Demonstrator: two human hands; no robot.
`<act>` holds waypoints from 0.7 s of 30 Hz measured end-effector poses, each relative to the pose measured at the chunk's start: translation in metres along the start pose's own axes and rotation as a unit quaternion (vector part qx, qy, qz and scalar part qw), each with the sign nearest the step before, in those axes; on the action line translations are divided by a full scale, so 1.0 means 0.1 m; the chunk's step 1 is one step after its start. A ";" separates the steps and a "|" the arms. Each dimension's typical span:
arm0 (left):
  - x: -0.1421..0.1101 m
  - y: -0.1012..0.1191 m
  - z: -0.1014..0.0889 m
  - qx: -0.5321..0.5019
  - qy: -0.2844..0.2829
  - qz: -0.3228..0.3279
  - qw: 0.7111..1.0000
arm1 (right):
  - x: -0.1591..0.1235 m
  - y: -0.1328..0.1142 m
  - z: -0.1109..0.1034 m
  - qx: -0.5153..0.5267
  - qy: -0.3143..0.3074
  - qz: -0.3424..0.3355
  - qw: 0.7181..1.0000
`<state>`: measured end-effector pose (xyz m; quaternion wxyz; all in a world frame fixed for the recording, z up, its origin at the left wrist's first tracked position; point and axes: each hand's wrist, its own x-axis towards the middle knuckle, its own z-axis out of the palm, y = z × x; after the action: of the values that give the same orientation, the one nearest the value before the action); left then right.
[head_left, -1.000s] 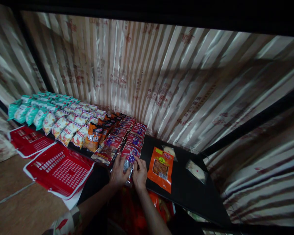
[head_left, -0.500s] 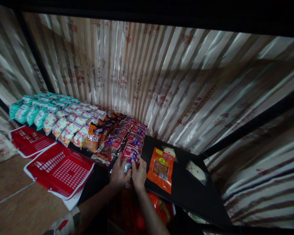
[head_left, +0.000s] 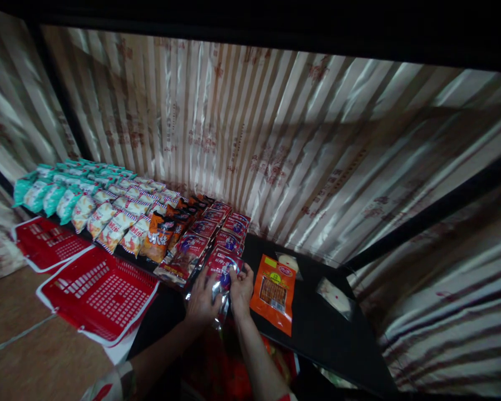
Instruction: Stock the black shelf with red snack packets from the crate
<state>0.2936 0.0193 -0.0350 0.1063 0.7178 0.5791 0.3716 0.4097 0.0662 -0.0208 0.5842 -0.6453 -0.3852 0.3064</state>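
Observation:
My left hand [head_left: 202, 301] is at the lower left edge of a red and blue snack packet [head_left: 224, 263], its fingers lying along the packet's side. My right hand [head_left: 241, 289] grips the same packet from the right, thumb on the front and fingers curled at the edge. The packet is the front one in a row of red packets [head_left: 229, 239] on the black shelf [head_left: 317, 328]. Its shiny clear lower end hangs between my hands. A second row of red packets [head_left: 194, 242] stands just to the left. An orange snack bag [head_left: 273, 292] lies flat to the right of my right hand.
Orange-black bags [head_left: 156, 239], white striped bags [head_left: 117, 228] and teal bags [head_left: 69, 200] fill the shelf's left part. Two small clear packs lie right, one white pack [head_left: 335, 297] nearer. Red baskets [head_left: 104, 295] sit below left. A patterned curtain [head_left: 217, 122] hangs behind; a dark bar [head_left: 250, 39] crosses above.
My right hand has shifted slightly right and up along the front packet's edge. The packet's clear lower end shows more between my hands. The view has tilted a little.

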 end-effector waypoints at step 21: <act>0.24 0.14 -0.11 0.032 0.060 0.031 0.997 | 0.26 -0.36 0.10 -0.010 -0.031 -0.016 0.999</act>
<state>0.2982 0.0337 -0.0095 0.0367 0.7151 0.5733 0.3984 0.4091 0.0942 0.0152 0.5700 -0.6351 -0.4166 0.3134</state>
